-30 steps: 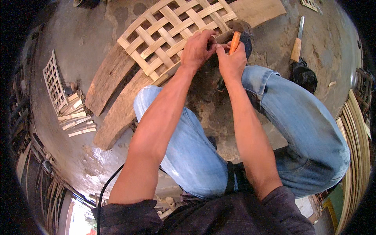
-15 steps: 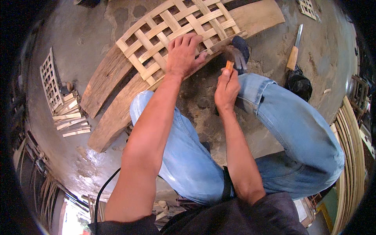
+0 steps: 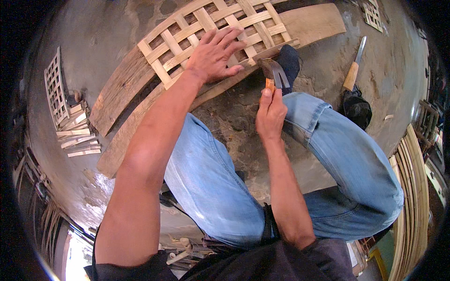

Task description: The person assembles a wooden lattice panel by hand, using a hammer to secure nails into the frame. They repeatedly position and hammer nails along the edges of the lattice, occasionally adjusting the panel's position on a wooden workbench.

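A woven lattice panel of pale flat strips (image 3: 201, 19) lies across two thick wooden planks (image 3: 311, 23). My left hand (image 3: 216, 52) rests palm down on the panel near its front edge, fingers stretched and spread, holding nothing. In my right hand (image 3: 271, 112) is a claw hammer (image 3: 276, 75), gripped by its orange handle. The hammer's dark head is beside the panel's front edge, to the right of my left hand. Whether it touches the edge I cannot tell. A dark-covered foot (image 3: 289, 61) is just beyond the hammer head, at the plank.
A knife with a wooden handle (image 3: 350, 76) lies at right above a black bag (image 3: 357, 108). At left, another lattice panel (image 3: 55, 91) sits by a pile of short strips (image 3: 77, 133). Long pale strips (image 3: 410, 182) stand at far right; a small lattice piece (image 3: 372, 16) lies far right.
The hammer head, blurred before, now shows sharply and sits a little lower and nearer. My left hand has shifted slightly left, its fingers more spread. The whole view has tilted slightly.
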The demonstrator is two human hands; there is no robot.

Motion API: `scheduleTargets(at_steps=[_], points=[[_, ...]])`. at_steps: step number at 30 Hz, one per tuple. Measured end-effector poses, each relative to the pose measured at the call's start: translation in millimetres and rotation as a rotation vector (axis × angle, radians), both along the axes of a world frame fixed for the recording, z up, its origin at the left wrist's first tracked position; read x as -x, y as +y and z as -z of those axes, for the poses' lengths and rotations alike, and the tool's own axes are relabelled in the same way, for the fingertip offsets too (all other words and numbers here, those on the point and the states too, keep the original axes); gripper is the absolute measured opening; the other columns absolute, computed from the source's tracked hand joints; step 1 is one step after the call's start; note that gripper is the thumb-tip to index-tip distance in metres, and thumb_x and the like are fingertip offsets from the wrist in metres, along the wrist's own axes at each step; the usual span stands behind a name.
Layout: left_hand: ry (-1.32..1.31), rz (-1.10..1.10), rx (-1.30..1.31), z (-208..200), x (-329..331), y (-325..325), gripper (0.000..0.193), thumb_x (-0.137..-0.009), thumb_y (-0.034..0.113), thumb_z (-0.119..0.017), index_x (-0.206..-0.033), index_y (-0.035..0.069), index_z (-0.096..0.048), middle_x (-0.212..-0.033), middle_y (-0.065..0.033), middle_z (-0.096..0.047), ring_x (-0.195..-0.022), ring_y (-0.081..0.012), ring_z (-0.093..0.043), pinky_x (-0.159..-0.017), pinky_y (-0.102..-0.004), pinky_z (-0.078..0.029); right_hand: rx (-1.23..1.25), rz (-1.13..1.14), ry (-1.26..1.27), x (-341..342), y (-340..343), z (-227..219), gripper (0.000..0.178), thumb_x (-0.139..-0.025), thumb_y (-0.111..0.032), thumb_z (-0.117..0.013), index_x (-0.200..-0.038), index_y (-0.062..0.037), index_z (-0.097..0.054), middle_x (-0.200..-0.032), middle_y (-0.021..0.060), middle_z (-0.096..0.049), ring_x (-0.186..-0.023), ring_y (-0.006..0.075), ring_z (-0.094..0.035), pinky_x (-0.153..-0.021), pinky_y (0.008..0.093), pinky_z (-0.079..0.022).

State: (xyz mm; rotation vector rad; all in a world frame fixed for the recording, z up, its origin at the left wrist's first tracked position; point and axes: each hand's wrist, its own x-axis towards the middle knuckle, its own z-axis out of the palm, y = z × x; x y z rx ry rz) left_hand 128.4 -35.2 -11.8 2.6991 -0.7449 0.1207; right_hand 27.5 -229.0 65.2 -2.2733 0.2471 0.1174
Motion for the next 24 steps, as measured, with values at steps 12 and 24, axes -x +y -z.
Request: scheduleTargets(at_steps=[12, 24], points=[[-0.02, -0.017, -0.015, -3.4, 0.6, 1.2, 0.06, -0.087, 0.058, -0.056, -0.134, 0.022, -0.05, -0.152, -0.0049, -0.039, -0.142, -0.0238, -0.034, -0.118, -0.048, -0.025, 0.096, -0.057, -0.112, 1.1, -3.1, 6.7, 0.036, -0.104, -0.033, -0.045, -0.112, 0.0002, -0.058, -0.081, 0.0279, -0.062, -0.078, 0.0482, -0.062, -0.065, 0.0522, -0.046], [0.004, -0.026, -0.022, -4.7, 0.3, -0.5, 0.058, -0.086, 0.057, -0.057, -0.133, 0.023, -0.051, -0.152, -0.0015, -0.039, -0.143, -0.019, -0.032, -0.119, -0.0461, -0.024, 0.122, 0.024, 0.071, -10.7, -1.2, -12.7, 0.045, -0.102, -0.033, -0.049, -0.115, 0.0093, -0.059, -0.086, 0.0292, -0.065, -0.078, 0.0485, -0.063, -0.065, 0.0529, -0.046]])
